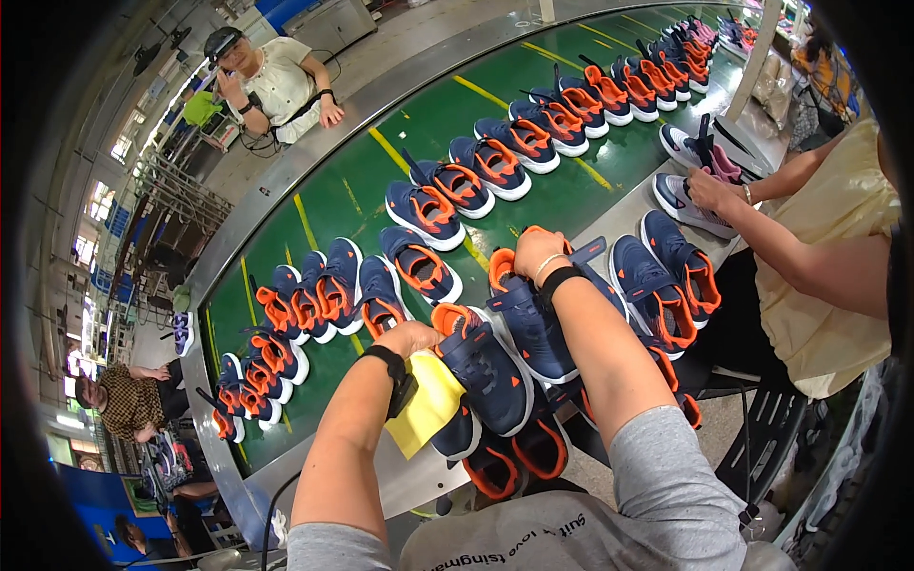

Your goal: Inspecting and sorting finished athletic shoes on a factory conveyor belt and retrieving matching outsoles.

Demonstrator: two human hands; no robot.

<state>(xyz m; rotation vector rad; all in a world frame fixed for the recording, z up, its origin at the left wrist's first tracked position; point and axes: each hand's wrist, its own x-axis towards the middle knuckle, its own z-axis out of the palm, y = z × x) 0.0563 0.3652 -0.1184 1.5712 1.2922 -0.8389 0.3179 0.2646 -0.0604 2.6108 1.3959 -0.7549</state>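
My left hand (407,338) grips a yellow cloth (426,404) at 1 navy shoe (486,366); my right hand (536,252) clasps another shoe (528,309) (many wait at the worktop (400,481) edge).

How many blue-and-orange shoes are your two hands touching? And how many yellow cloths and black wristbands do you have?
Shoes touched: 2, the nearer shoe at the left hand, the farther shoe at the right hand
Yellow cloth: 1
Black wristbands: 2, left wristband, right wristband
Total: 5
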